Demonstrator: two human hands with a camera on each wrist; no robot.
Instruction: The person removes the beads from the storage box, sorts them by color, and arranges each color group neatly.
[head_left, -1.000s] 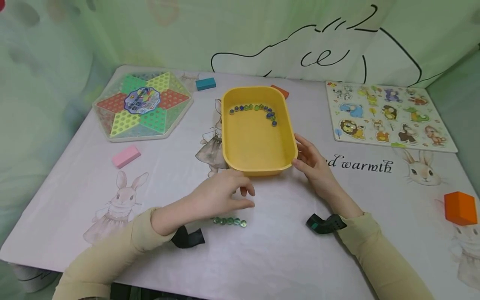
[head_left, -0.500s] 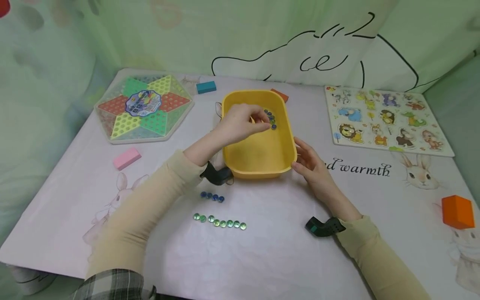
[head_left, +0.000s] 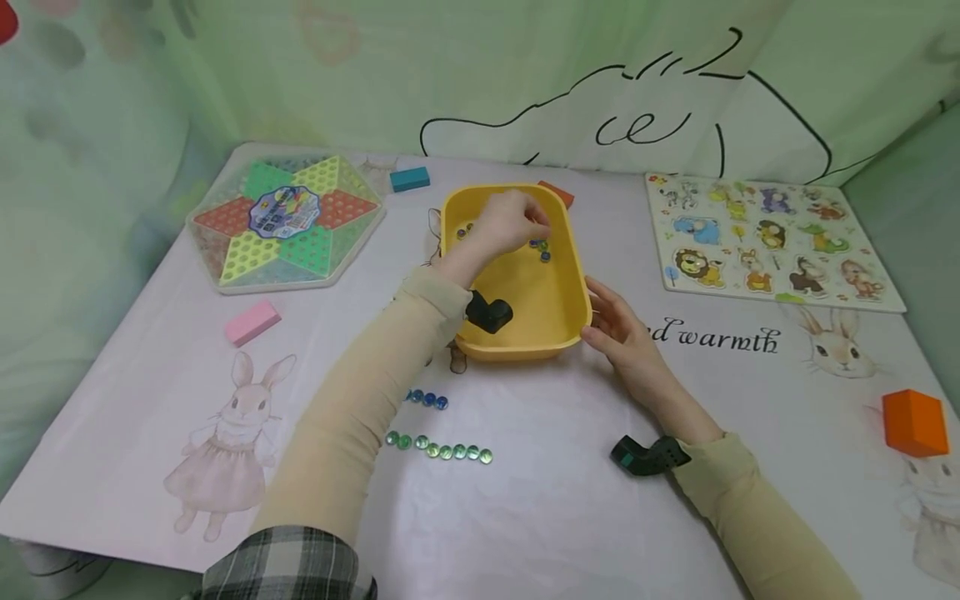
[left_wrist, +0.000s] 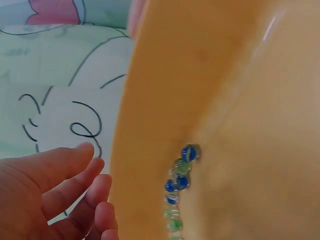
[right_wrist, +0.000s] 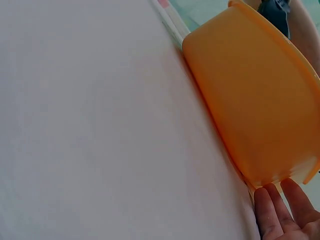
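A yellow plastic basin (head_left: 551,310) stands mid-table with blue and green glass marbles (head_left: 545,257) inside. Lined along its inner wall, the marbles (left_wrist: 181,166) show closely in the left wrist view. My left hand (head_left: 510,221) is over the basin's far part, hiding some of them. In its wrist view the left hand (left_wrist: 60,195) has bent, relaxed fingers, thumb apart, nothing visible between them. My right hand (head_left: 628,337) rests against the basin's near right corner, and its fingertips touch the outer wall in the right wrist view. Nearer me lie rows of blue marbles (head_left: 429,400) and green marbles (head_left: 446,452).
A star-patterned Chinese checkers board (head_left: 292,229) lies at the back left, an animal puzzle board (head_left: 772,237) at the back right. Around the table are a pink block (head_left: 252,323), a teal block (head_left: 409,179), a red-orange block (head_left: 557,193) and an orange block (head_left: 915,422).
My left hand has moved from the table by the marble rows up and over the basin, then farther in toward its back. The right hand has stayed at the basin's corner.
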